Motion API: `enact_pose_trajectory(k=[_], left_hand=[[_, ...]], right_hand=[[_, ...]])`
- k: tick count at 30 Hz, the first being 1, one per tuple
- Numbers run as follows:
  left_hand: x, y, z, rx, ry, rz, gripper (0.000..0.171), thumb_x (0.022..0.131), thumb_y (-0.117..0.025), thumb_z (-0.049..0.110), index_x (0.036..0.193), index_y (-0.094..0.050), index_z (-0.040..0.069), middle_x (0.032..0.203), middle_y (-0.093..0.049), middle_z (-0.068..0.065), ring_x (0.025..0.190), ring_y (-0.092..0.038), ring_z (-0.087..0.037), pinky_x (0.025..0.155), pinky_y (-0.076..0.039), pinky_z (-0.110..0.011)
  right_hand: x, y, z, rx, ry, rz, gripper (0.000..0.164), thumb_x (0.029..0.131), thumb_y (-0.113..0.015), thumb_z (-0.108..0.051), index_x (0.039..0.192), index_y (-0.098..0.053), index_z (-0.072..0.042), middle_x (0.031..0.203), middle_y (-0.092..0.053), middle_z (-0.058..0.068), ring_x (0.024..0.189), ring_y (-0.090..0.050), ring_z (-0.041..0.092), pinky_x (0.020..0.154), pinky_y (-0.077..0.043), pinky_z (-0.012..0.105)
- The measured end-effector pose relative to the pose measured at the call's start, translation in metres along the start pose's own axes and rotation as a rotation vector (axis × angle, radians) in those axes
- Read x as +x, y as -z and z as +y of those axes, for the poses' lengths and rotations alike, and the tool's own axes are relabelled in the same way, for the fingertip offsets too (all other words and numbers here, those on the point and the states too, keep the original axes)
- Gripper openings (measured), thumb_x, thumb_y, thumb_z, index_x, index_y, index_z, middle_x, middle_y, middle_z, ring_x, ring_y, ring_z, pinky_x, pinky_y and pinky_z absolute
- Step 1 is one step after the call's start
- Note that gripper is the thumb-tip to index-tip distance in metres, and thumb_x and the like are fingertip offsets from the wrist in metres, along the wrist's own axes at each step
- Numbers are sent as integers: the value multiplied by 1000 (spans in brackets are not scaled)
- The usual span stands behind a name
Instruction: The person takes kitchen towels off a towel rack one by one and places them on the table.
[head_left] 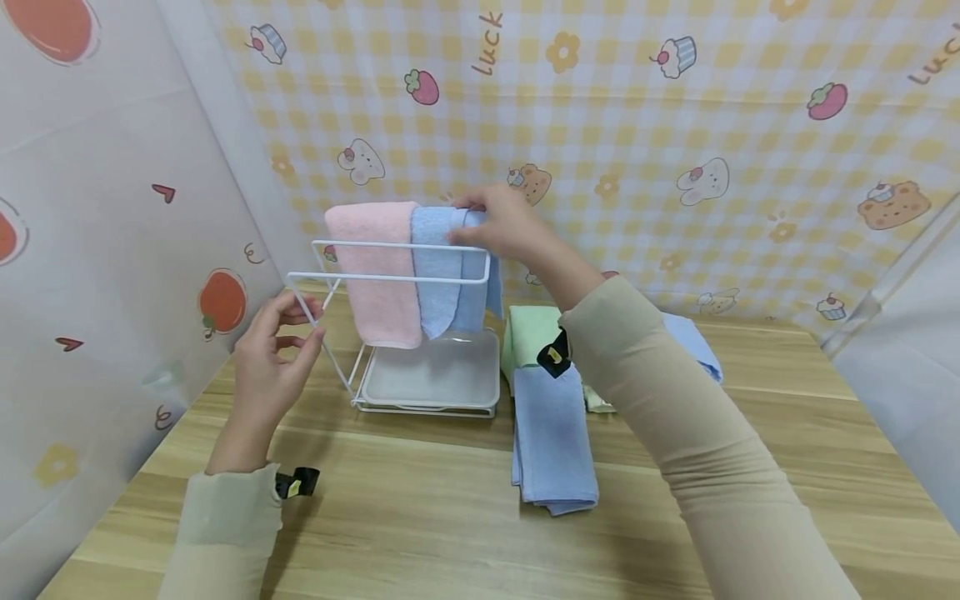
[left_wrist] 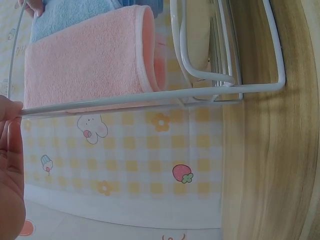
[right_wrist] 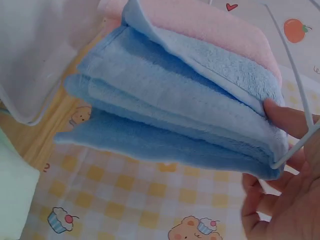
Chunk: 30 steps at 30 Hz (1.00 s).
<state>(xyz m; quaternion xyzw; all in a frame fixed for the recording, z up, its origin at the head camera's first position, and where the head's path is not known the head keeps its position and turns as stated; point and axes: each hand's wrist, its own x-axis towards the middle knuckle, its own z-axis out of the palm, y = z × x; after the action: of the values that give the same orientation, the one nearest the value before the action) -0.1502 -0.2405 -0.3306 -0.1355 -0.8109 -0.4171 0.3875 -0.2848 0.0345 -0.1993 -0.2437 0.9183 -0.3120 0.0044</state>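
Observation:
A white wire rack (head_left: 375, 277) stands on the table with a pink towel (head_left: 378, 292) and a blue towel (head_left: 437, 287) draped side by side over its upper bars. My left hand (head_left: 272, 358) holds the rack's left side bar between thumb and fingers. At the rack's right end, my right hand (head_left: 512, 223) pinches the top edge of the blue towel. The right wrist view shows the thumb on the near face of the blue folds (right_wrist: 190, 107), with other fingers behind, partly hidden. The folds hang in several layers against the pink towel.
A pale tray (head_left: 435, 375) sits in the rack's base. To its right lie a green cloth (head_left: 531, 333), a folded blue cloth (head_left: 555, 442) and another blue cloth (head_left: 693, 343), partly behind my right forearm. Patterned curtains (head_left: 600, 125) rise behind and at both sides.

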Motion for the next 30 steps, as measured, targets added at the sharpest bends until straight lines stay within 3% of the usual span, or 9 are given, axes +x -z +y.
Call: enact_pose_trajectory(k=[9,17,24,30], left_hand=[[-1,-1,1,3,8,-1,41,82,-69,-15,120,-60,-5,110,-56,24,99,-58,10,71,-48,-2],[-1,-2,-1,5,12,5,41,82,-68,-15,121,-60,-5,110,-57,22,99,-58,10,71,-48,-2],[0,0,-1,9,-2,7,41,81,-68,-17,120,-60,-6,109,-62,7,98,-57,11,69,-48,-2],[-1,1,0,-2,2,2,40,82,-68,-16,120,-59,-6,110,-60,12,98,-58,10,69,-48,-3]], right_hand=[[-4,-2,2,-67,99,81,28,93,-68,-18,119,-68,-7,121,-67,8,108,-57,21,98,-49,35],[-8,-6,6,-126,159,184,24,92,-70,-17,114,-70,-8,119,-67,7,104,-58,21,94,-49,35],[-11,-9,6,-47,175,272,24,92,-70,-17,113,-70,-6,119,-67,7,108,-57,22,94,-49,34],[-13,-13,9,64,191,368,24,93,-69,-15,113,-68,-2,118,-68,12,109,-59,23,94,-51,34]])
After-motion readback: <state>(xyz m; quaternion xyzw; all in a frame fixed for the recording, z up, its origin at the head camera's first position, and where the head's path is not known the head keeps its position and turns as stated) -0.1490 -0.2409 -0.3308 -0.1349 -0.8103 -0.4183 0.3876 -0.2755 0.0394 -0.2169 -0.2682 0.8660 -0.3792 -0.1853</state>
